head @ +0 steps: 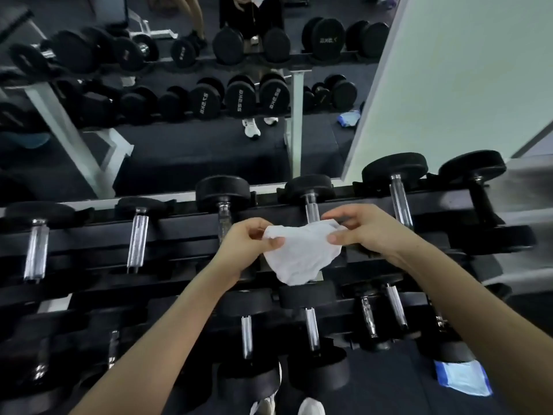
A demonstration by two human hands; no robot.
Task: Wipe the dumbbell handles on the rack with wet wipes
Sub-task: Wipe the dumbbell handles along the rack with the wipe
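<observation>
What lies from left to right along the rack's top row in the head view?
Far-left chrome dumbbell handle → second chrome handle → left hand → crumpled white wet wipe → right hand → next chrome handle → far-right black handle.

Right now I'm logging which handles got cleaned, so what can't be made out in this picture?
Head view only:
Centre handle: its lower part is hidden by the wet wipe, which the left hand and right hand pinch.
Whether any handle is wet or clean: glare and blur.
Blue packet on the floor: print too blurred to read.
</observation>
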